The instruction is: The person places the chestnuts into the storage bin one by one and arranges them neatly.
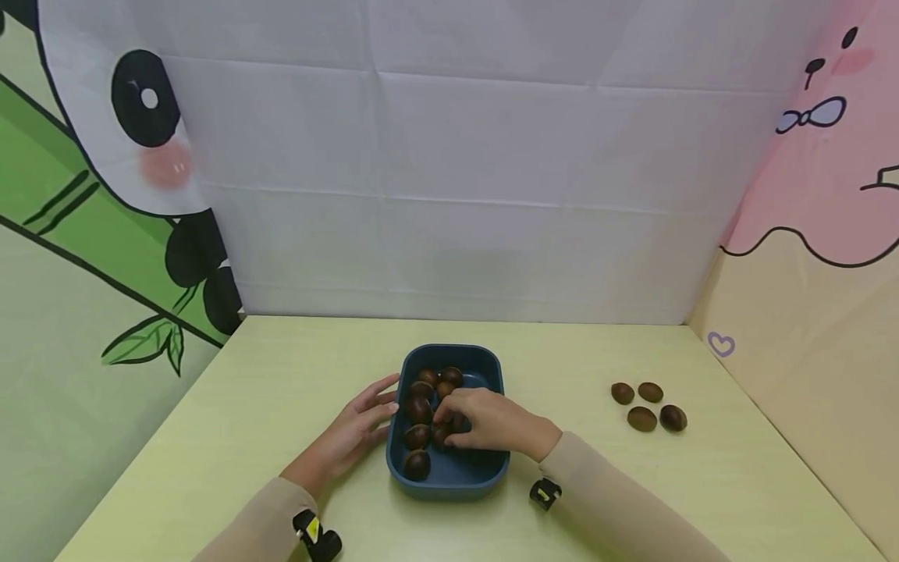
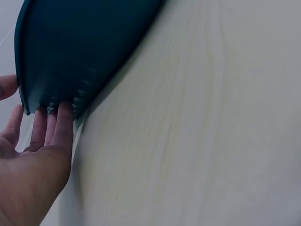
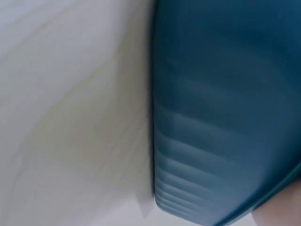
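A dark blue rectangular tray (image 1: 455, 490) stands on the table with several brown chestnuts (image 1: 418, 410) along its left half. My right hand (image 1: 488, 417) reaches in over the tray's right rim. Its thumb and fingers are bent around a chestnut (image 1: 442, 435), which they partly hide. My left hand (image 1: 344, 441) touches the tray's left side with its fingers extended. In the left wrist view, the fingertips meet the outer wall (image 2: 80, 70). The right wrist view is filled mostly by the tray's outside (image 3: 221, 103), with a bit of my right hand (image 3: 283, 207) at the corner.
Several more chestnuts (image 1: 642, 419) lie in a loose group on the right of the pale yellow table (image 1: 316, 343). A white sheet (image 1: 456, 156) hangs behind the table, and printed panels (image 1: 808, 328) border both sides.
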`<state>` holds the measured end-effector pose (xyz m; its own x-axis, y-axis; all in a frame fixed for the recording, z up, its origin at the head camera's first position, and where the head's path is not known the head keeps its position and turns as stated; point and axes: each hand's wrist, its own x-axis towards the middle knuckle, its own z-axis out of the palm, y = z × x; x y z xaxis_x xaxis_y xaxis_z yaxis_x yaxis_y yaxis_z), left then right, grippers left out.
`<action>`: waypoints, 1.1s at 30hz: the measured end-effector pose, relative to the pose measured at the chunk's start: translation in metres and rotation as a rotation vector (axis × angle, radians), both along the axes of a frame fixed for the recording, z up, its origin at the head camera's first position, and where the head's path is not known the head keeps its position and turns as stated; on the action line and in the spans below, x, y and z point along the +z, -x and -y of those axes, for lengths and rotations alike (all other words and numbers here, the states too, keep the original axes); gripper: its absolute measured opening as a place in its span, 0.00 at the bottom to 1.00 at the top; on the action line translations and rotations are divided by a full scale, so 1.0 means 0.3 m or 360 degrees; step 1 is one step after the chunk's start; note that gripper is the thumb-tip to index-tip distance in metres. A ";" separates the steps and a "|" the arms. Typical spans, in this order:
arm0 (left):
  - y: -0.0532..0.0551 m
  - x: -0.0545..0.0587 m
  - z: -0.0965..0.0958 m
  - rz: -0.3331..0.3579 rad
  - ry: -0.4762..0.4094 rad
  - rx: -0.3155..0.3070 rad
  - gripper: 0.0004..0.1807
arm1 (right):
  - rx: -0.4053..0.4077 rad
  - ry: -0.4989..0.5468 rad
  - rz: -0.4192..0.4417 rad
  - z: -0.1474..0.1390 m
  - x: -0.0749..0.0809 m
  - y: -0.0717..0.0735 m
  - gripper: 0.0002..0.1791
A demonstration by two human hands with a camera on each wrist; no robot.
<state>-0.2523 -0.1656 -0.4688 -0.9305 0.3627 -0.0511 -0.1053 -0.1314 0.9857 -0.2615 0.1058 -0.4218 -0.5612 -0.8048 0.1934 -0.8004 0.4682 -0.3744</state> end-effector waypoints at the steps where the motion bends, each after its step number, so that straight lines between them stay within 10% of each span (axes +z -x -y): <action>1: 0.000 -0.001 0.000 0.0000 0.0001 0.0002 0.34 | 0.0007 0.0014 0.0002 -0.002 0.001 0.001 0.15; 16: -0.004 0.005 0.000 0.0015 -0.0001 0.0031 0.33 | 0.0015 0.0199 0.0047 -0.120 0.079 -0.007 0.15; 33: -0.008 0.006 0.004 0.0012 0.0004 0.0009 0.34 | -0.0398 0.0181 -0.0005 -0.475 0.088 -0.041 0.14</action>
<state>-0.2498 -0.1668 -0.4671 -0.9322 0.3572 -0.0590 -0.1120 -0.1296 0.9852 -0.2492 0.2484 -0.3955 -0.7389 -0.6142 0.2769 -0.6665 0.6063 -0.4337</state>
